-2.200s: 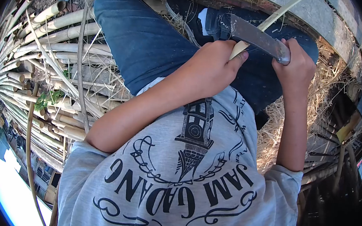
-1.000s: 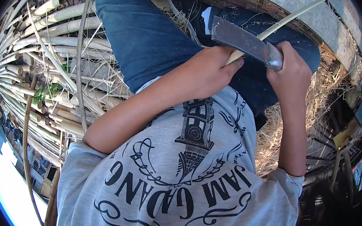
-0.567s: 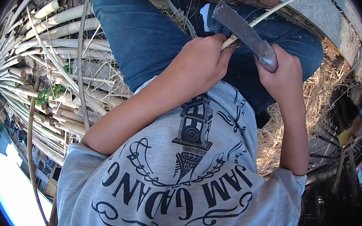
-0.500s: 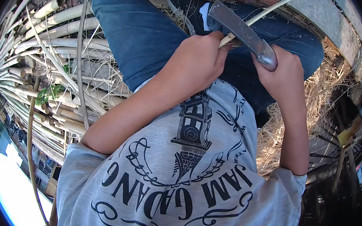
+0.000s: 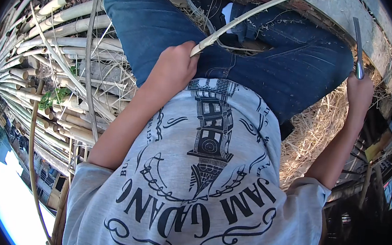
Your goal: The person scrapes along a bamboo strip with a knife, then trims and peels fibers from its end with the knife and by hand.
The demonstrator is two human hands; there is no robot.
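A long pale bamboo strip [image 5: 242, 18] runs from my left hand [image 5: 176, 65] up over my lap to the top edge of the view. My left fingers are wrapped round its near end, which has a frayed edge. Out to the right, my right hand [image 5: 360, 92] grips the handle of a large knife [image 5: 358, 43]. Its dark blade points up and away, seen nearly edge-on and apart from the strip. My jeans [image 5: 275, 69] lie under the strip, with the legs folded.
Many cut bamboo poles [image 5: 67, 46] are piled at the left. Pale shavings [image 5: 314, 133] cover the ground at the right. A grey board [image 5: 342, 18] lies along the top right. A dark shoe [image 5: 204, 4] shows between the legs.
The knife has swung away from the strip to the far right. My left hand has drawn the strip's near end left and toward my body.
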